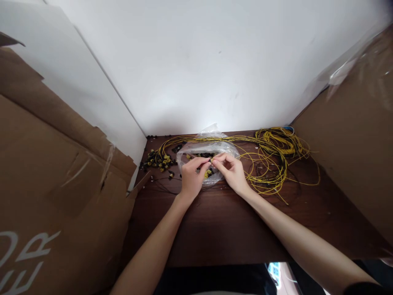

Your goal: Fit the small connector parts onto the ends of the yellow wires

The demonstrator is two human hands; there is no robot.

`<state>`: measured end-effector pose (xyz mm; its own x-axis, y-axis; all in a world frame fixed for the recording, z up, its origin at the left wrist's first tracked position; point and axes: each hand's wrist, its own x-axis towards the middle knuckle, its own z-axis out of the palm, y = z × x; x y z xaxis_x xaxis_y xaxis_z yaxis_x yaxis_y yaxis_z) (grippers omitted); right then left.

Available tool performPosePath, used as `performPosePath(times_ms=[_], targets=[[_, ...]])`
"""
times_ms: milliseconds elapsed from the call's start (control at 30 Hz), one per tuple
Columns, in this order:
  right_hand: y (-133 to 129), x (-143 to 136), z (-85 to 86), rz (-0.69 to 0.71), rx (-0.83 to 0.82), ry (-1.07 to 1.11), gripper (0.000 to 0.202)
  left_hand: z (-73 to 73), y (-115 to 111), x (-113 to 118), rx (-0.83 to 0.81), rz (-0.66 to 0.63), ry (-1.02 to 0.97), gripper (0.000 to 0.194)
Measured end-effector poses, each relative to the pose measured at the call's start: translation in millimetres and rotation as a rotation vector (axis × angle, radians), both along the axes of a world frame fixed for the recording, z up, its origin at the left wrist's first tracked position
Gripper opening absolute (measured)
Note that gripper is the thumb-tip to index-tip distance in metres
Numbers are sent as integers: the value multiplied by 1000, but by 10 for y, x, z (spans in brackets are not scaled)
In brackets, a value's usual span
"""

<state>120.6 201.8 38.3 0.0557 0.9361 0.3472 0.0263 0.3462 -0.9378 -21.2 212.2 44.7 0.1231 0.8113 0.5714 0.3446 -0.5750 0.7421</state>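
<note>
My left hand (193, 175) and my right hand (232, 171) meet over a clear plastic bag (183, 152), thumbs and forefingers pinched close together. Between the fingertips is a tiny yellow-and-black piece (211, 160), too small to name; both hands seem to grip it. Small black and yellow parts (208, 173) lie in the bag beneath my fingers, partly hidden by the hands. Yellow wires (211, 139) run across behind the bag. Their left ends reach a pile of small yellow and black connectors (159, 162).
A tangled coil of yellow wire (276, 143) lies on the dark wooden table (208, 229) at the right. Cardboard boxes stand at the left (61, 172) and right (353, 143). A white wall (196, 73) closes off the back. Small black bits (152, 137) sit at the far left corner.
</note>
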Motion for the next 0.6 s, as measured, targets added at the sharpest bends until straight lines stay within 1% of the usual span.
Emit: performPosePath(times_ms=[167,367,600], targets=[[-67,25,34,-12,32,-54,20,2,-40,12,68,-6,43,12],[-98,3,22,-68,28,-98,21,-23,-52,36,122,15,85,13],[-108,-36,37,-104,49,-97,21,-54,-45,45,214,40,156,15]])
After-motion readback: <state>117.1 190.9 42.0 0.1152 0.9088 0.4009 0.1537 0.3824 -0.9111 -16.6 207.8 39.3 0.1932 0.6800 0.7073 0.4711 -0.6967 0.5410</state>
